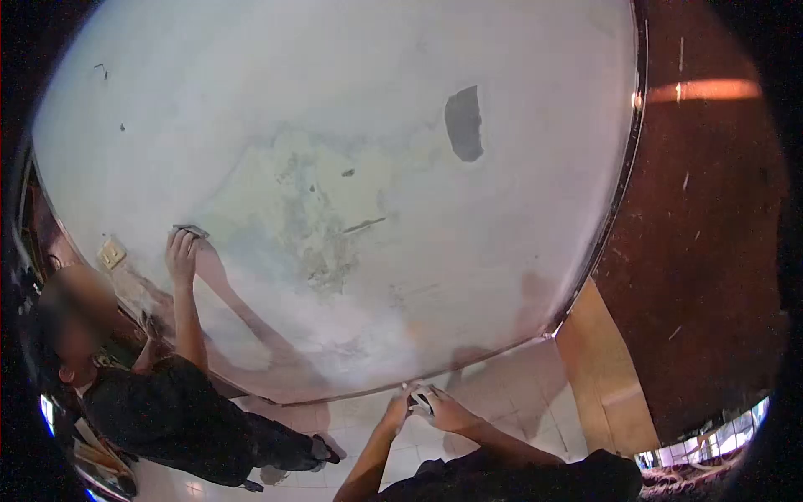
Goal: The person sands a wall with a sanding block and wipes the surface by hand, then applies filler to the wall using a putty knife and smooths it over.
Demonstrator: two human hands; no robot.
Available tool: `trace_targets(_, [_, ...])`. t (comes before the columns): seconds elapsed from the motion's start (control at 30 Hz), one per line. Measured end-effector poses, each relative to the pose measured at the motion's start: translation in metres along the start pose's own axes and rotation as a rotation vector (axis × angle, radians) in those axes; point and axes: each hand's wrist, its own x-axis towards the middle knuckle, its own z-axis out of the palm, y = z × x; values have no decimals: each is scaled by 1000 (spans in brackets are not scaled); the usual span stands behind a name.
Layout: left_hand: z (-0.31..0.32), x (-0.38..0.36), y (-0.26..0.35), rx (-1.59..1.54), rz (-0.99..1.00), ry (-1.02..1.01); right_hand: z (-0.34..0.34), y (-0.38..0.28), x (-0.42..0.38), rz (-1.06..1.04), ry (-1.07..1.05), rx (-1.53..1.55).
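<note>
My left hand (399, 412) and my right hand (446, 412) meet low in front of me, near the foot of the wall. Between them is a small dark-and-pale folded piece (421, 405) that looks like sandpaper. The fingers of both hands are closed around it, and part of it is hidden. Ahead stands a large pale wall (519, 234) with patchy greenish and grey areas, a scratch and a dark grey patch (464, 124). Both of my hands appear apart from its surface.
At left a co-worker in dark clothes (167, 418) presses a grey flat piece (191, 230) against the wall. A wall switch plate (112, 253) is near them. On the right are a reddish-brown surface (711, 251) and a tan board (604, 368). White tiles (523, 410) cover the floor.
</note>
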Motion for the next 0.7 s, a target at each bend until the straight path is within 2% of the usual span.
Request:
trace_targets(0.03, [14,2,17,-32,14,-5,-17,-3,6,1,-2,1])
trace_targets(0.07, [35,-5,39,-47,59,54,-24,8,13,-95,61,78])
trace_targets(0.17, [50,34,15,-97,92,160,-61,43,20,-211,-97,104])
trace_targets(0.3, [112,55,-9,-112,51,224,-93,91,7,131,-25,688])
trace_targets(0.33, [118,68,-24,-60,52,156,-110,99,4,54,21,510])
trace_targets(0.43, [164,83,-36,-69,-36,148,-136,129,-7,150,-9,427])
trace_targets(0.47, [172,89,-46,-20,-1,97,-139,137,-10,113,52,305])
trace_targets(0.57, [193,99,-48,27,43,9,-134,177,-13,15,101,264])
trace_targets(0.6, [195,100,-47,2,58,-23,-129,187,-13,152,80,283])
trace_targets(0.63, [196,100,-47,-23,70,-56,-124,197,-16,98,176,297])
trace_targets(0.7, [203,103,-47,-81,168,-6,-137,169,-9,-7,371,315])
